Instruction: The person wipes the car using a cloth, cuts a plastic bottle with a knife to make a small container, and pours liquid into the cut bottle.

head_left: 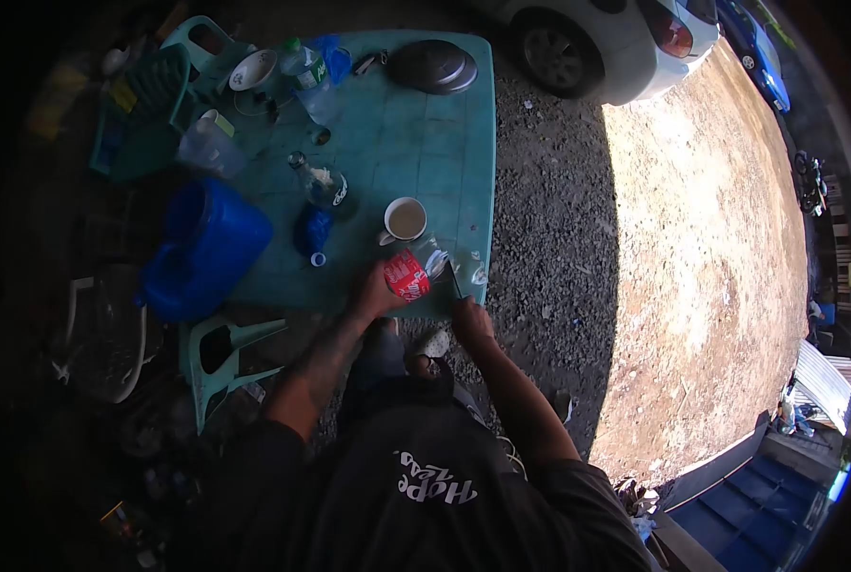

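Near the front edge of the green table (pixel 397 143), my left hand (pixel 376 292) is closed around a clear plastic bottle with a red label (pixel 407 275). The bottle lies tilted, its clear part pointing right. My right hand (pixel 470 319) is closed on a thin dark tool (pixel 455 280), whose upper end touches or overlaps the clear plastic; its exact kind is too small to tell. Just beyond the bottle stands a white mug (pixel 405 218) with light brown liquid. Small clear plastic pieces (pixel 479 268) lie at the table's right corner.
A glass bottle (pixel 321 181), a blue bag (pixel 313 230), a pitcher (pixel 211 143), a green-capped bottle (pixel 303 69) and a dark round lid (pixel 432 66) are on the table. A blue jerrycan (pixel 206 248) and green stool (pixel 221 362) stand left. A car (pixel 616 48) is beyond.
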The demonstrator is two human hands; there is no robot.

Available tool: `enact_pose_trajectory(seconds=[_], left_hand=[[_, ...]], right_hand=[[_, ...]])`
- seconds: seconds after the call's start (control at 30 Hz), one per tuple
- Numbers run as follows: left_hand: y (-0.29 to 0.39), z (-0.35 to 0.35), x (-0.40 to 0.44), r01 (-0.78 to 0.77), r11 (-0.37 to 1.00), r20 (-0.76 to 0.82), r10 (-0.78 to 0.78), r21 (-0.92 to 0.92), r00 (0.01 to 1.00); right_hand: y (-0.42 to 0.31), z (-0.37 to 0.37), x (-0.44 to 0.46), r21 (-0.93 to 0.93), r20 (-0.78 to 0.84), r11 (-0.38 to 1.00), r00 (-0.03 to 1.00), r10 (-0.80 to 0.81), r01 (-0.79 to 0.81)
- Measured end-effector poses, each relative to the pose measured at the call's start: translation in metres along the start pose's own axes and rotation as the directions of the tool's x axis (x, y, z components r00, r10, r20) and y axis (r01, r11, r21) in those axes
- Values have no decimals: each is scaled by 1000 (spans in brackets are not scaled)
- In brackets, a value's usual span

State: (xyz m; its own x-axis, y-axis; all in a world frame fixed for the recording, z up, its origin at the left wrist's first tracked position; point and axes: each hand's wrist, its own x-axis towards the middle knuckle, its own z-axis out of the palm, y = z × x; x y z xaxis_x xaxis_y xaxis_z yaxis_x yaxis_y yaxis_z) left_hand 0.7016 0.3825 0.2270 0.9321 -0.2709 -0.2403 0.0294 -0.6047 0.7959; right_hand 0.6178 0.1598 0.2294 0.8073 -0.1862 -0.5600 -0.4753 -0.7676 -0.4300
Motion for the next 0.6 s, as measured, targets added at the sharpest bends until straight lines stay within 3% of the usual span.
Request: enact_pose_trajectory(seconds=[0.07, 0.23, 0.3, 0.37, 0.53, 0.6], left_hand=[[3, -1, -1, -21, 998, -17, 22, 51, 1000], [14, 2, -16, -65, 988, -112, 81, 139, 990], [15, -2, -13, 11, 999, -89, -8, 35, 996], [5, 3, -9, -8, 998, -99, 15, 70, 995], [4, 12, -10, 3, 994, -205, 19, 108, 979], [3, 8, -9, 65, 998, -101, -67, -19, 993]], right_hand=[[5, 1, -7, -17, 8, 998, 999, 53, -53], [-5, -3, 20, -55, 14, 998, 999, -38, 38], [-8, -7, 6, -61, 13, 997, 999, -39, 40], [3, -10, -27, -67, 36, 997, 999, 38, -36], [-1, -4, 17, -90, 12, 993, 997, -81, 81], [-1, 5, 26, -134, -9, 986, 995, -98, 96]])
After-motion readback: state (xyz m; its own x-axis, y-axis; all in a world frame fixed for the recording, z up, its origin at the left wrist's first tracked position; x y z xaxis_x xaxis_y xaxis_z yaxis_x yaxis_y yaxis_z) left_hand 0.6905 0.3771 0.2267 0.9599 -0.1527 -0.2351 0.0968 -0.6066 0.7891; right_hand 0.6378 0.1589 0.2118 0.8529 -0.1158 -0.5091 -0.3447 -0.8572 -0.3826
